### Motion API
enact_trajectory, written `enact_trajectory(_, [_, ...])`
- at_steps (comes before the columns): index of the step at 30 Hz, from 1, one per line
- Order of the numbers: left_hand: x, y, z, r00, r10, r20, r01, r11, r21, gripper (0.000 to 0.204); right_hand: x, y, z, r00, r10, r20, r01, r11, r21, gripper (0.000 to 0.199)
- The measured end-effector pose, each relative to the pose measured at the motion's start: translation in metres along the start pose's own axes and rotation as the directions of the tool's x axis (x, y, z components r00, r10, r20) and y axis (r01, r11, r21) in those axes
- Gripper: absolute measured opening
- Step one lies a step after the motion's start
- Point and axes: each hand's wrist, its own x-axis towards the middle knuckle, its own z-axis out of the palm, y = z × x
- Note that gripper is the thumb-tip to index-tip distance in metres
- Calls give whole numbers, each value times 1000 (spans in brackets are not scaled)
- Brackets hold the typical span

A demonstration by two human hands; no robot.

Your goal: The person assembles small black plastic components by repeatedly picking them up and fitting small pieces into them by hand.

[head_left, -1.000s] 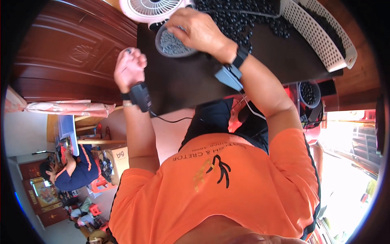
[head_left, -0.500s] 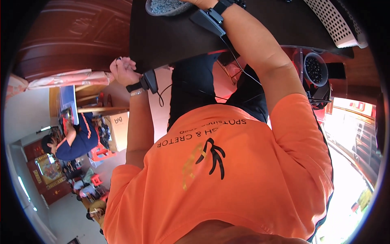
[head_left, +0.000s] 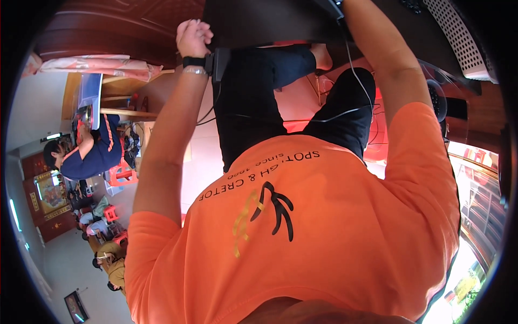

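Observation:
My left hand [head_left: 193,38] is raised beside the left edge of the dark table [head_left: 259,21], its fingers curled together. Anything in them is hidden. A black strap [head_left: 195,63] with a black box [head_left: 219,65] sits on that wrist, above a metal band. Reaching over the table, my right forearm [head_left: 372,27] leaves the picture at the top edge. The right hand lies beyond that edge, so what it touches is hidden. Part of a dark device shows at the right wrist, with a thin cable [head_left: 353,65] hanging down from it.
A white perforated basket [head_left: 456,38] stands at the table's right. Beside my right upper arm, a container [head_left: 437,100] is partly hidden. Cables cross my dark trousers [head_left: 251,97]. At left, a person in dark blue [head_left: 97,154] works near a red stool [head_left: 121,174]; several others sit farther back.
My left hand has moved up and right, with its fingers still curled. The right hand has gone out of view at the top, as has the bowl of greyish-blue bits. The whole view has shifted.

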Motion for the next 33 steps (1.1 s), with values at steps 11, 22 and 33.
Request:
enact_trajectory(11, [11,-7,5,973,-103,208,127,987,-104,15,-49,15,-93,948,14,318,-185,837,516,21])
enact_trajectory(22, [12,-7,-7,968,-102,228,160,954,-255,13,-171,-17,-112,893,450,2,-442,879,-176,23])
enact_trajectory(33, [1,17,-8,814,-315,488,422,898,-125,19,-159,-40,-106,840,541,-41,-525,790,-317,36])
